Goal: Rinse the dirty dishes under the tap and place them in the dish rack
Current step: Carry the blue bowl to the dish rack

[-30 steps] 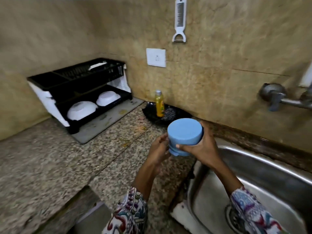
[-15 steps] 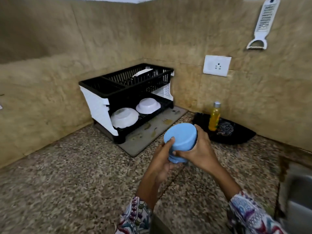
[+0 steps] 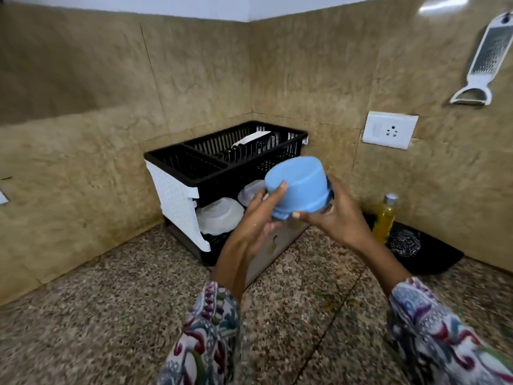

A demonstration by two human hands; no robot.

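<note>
A light blue cup (image 3: 298, 187) is upside down in the air, bottom toward me, just in front of the black two-tier dish rack (image 3: 191, 165) in the corner. My left hand (image 3: 255, 220) grips its left side with the thumb on the wall. My right hand (image 3: 336, 218) holds its rim from the right. Two white bowls (image 3: 219, 218) lie upside down on the rack's lower shelf; one is partly hidden by the cup. A white plate (image 3: 251, 138) stands in the upper tier.
A grey drip mat (image 3: 266, 257) lies under the rack on the speckled granite counter (image 3: 111, 307). To the right sit a yellow soap bottle (image 3: 384, 218) and a steel scrubber (image 3: 405, 243) on a black tray (image 3: 435, 259). A socket (image 3: 388, 130) and a grater (image 3: 483, 59) are on the wall.
Both hands have carried the blue cup left, away from the sink and up toward the rack. The view has turned left, so the sink and tap are out of sight.
</note>
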